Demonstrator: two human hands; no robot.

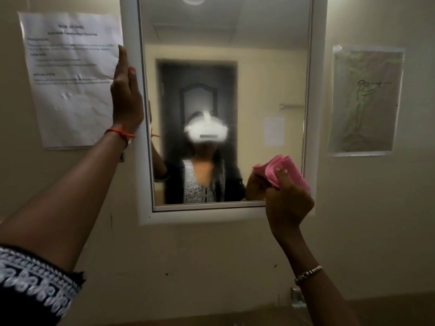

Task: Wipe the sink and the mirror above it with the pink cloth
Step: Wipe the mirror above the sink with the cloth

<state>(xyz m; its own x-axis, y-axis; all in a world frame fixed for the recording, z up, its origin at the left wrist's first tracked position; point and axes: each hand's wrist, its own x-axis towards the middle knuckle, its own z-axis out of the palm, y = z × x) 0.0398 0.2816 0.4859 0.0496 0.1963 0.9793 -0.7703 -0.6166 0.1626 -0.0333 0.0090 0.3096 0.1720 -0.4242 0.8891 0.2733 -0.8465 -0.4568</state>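
Note:
A white-framed mirror (259, 67) hangs on the beige wall straight ahead. My left hand (126, 95) lies flat on the frame's left edge, fingers pointing up, with a red thread at the wrist. My right hand (288, 196) grips a bunched pink cloth (286, 171) and presses it on the glass at the mirror's lower right corner. The cloth and hand show again as a reflection in the glass. The sink is out of view below the frame.
A printed paper sheet (70, 78) is taped to the wall left of the mirror, partly behind my left hand. A sleeved drawing (364, 102) hangs on the right. A small metal fitting (296, 296) shows on the wall low down by my right forearm.

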